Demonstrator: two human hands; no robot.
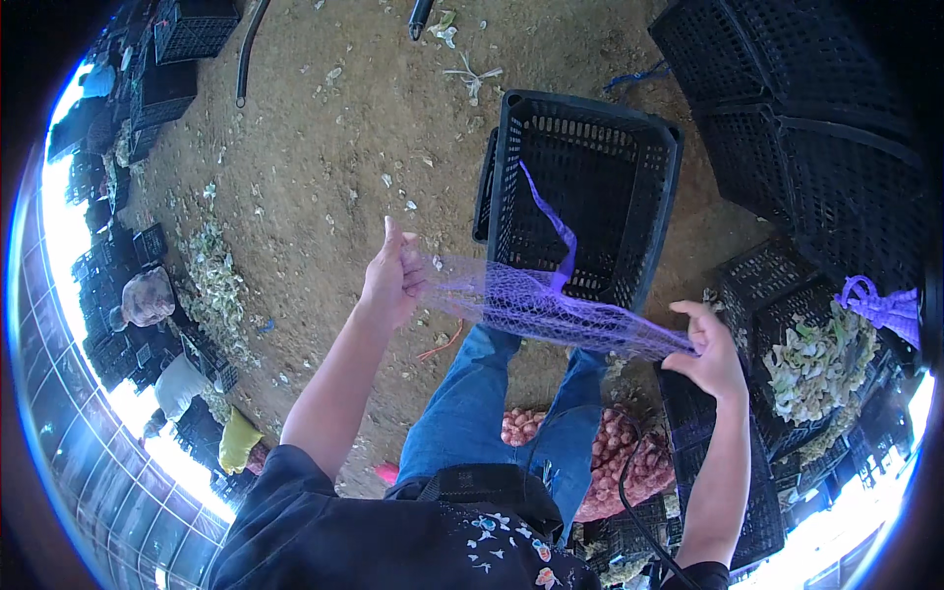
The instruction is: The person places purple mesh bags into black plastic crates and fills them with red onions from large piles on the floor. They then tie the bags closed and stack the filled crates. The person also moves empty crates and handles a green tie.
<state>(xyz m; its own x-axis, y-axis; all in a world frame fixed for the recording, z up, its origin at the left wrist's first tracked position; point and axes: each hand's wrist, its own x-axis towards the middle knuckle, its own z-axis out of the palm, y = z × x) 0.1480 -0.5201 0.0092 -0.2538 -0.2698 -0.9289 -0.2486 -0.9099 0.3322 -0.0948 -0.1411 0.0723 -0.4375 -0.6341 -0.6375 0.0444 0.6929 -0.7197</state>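
A purple mesh bag (516,299) is stretched sideways in front of my legs, between my two hands. My left hand (394,276) grips its left end, the thumb pointing up. At the other end my right hand (708,346) holds the gathered mesh between thumb and fingers. From the bag's upper edge a flat purple strap (564,247) rises and hangs over a black plastic crate (509,184). This crate stands on the ground before my feet, beyond the mesh; its floor shows through the opening.
Stacked black crates (745,96) rise at the right. Nearby lie a heap of pale dry peelings (811,369) and a bundle of purple mesh bags (885,306). Behind my legs are filled mesh sacks of bulbs, seemingly garlic (627,464). Crouched people (147,299) are at the left.
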